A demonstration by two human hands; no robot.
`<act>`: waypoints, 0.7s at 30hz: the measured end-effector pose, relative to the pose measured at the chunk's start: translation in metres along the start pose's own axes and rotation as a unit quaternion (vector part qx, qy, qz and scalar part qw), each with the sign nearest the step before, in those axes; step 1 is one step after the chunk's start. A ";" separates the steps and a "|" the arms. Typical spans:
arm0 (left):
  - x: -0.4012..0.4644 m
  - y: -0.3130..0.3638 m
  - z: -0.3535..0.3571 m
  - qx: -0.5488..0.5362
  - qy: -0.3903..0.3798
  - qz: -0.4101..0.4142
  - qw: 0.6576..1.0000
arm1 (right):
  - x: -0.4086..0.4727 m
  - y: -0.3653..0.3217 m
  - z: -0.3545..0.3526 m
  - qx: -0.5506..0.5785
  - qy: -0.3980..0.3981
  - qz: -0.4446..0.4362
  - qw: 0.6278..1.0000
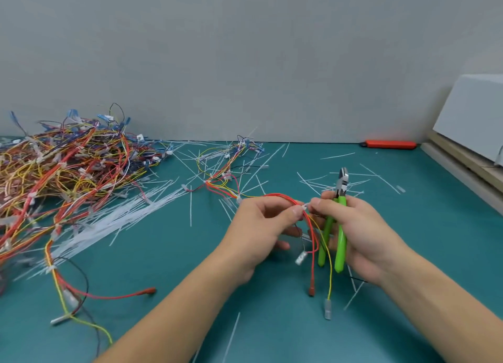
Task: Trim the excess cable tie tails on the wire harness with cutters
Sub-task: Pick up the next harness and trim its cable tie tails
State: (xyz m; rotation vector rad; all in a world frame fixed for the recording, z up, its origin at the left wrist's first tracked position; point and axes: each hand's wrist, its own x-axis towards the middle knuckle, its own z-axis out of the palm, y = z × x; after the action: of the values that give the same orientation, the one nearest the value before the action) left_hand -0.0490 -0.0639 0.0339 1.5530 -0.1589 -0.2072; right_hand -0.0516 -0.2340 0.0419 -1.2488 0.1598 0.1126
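A wire harness (313, 226) of red, yellow and black wires hangs between my hands above the green mat (168, 267). My left hand (261, 226) pinches the wires beside a white cable tie (304, 207). My right hand (353, 234) grips the green-handled cutters (340, 226), jaws pointing up and away, while its thumb and forefinger pinch the same tie. The harness's far end trails back over the mat to another bundle (226, 172).
A big heap of harnesses (62, 169) fills the left of the mat. Cut white tie tails (130, 213) lie scattered across the middle and right. An orange tool (389, 144) lies by the back wall. A white box (473, 112) on boards stands at the right edge.
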 end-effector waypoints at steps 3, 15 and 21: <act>0.003 0.003 -0.004 -0.084 0.020 -0.003 0.996 | 0.000 -0.001 0.001 -0.037 0.004 -0.001 0.999; 0.012 0.012 -0.021 -0.385 0.028 -0.115 0.915 | 0.004 -0.029 -0.030 0.165 -0.082 0.207 0.961; 0.013 0.009 -0.026 -0.341 0.019 -0.099 0.935 | 0.002 -0.029 -0.028 0.034 -0.117 0.137 0.983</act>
State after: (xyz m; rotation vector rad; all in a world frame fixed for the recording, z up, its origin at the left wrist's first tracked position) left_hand -0.0305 -0.0414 0.0418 0.8757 0.0978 -0.3494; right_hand -0.0467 -0.2699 0.0598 -1.1312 0.1290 0.4863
